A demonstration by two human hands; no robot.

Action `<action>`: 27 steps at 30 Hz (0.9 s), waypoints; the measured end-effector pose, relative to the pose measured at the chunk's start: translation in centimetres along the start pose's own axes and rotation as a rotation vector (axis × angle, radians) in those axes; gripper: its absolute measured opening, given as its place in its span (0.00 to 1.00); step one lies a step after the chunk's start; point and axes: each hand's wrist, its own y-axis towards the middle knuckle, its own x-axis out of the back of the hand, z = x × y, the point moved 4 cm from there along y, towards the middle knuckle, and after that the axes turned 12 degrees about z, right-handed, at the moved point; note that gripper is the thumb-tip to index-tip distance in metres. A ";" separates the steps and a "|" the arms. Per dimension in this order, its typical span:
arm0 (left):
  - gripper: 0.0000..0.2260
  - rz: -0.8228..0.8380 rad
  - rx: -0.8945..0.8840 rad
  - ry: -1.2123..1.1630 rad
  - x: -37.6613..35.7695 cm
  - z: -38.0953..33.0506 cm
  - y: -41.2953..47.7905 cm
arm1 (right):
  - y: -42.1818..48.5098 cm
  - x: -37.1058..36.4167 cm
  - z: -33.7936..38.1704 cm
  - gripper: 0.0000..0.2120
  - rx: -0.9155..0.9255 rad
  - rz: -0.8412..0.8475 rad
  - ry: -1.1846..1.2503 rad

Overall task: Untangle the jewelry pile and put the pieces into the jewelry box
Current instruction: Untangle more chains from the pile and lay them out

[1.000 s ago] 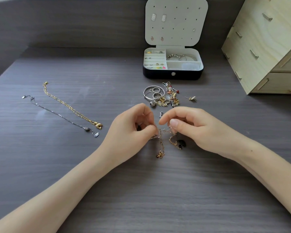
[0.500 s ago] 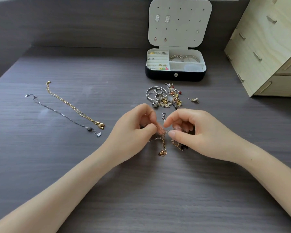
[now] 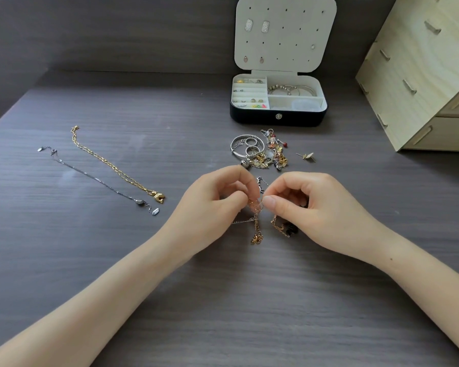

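Chains, gold and silver, hang knotted together.

Table holds jewelry box, jewelry pile, gold chain, silver chain.

1. Pile, with a stud just right of it: lies across the near approach to the box.
2. Lid: upright, closes the box's far side.
3. Drawers: wall off the far right.
4. Gold chain and silver chain: cross the left diagonally.
5. Table: bare between chains and pile, a passage to the box's left side.
6. Left hand and right hand, pinching a tangle: occupy the centre.
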 end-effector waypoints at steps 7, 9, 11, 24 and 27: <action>0.08 -0.019 -0.081 0.204 -0.1 -0.1 -0.9 | -0.2 0.6 -0.1 0.06 -0.057 -0.034 0.179; 0.07 -0.044 -0.093 0.250 -0.1 -0.1 -0.8 | -0.2 0.6 -0.1 0.07 -0.058 -0.028 0.192; 0.05 -0.056 -0.098 0.287 -0.1 0.0 -0.8 | -0.1 0.6 -0.1 0.07 -0.061 -0.016 0.198; 0.01 -0.103 -0.127 0.396 0.0 0.0 -0.7 | -0.1 0.6 0.1 0.10 -0.092 0.011 0.222; 0.01 -0.118 -0.110 0.387 -0.1 0.1 -0.7 | -0.1 0.5 0.1 0.10 -0.102 0.020 0.233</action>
